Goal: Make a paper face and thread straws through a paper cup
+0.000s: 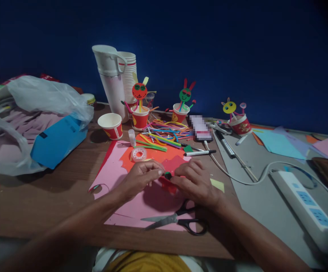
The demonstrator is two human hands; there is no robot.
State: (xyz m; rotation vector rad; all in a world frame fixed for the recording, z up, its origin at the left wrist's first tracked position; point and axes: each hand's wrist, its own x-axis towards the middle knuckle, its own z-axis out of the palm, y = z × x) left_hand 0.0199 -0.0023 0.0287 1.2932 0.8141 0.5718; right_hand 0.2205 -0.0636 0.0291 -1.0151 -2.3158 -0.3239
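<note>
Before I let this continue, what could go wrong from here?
The scissors lie with blades parted just below the hands; a lowered wrist might catch an edge. The small green piece between the left hand and right hand could slip. The right arm might snag the white cable.

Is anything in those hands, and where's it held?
Yes, a small dark green piece, held at its sides by the left hand and right hand. Exactly what it is, I can't tell.

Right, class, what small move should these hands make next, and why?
Probably a gentle squeeze of the small dark green piece: the left hand and right hand meet at it, while the black-handled metal scissors lie unheld.
</note>
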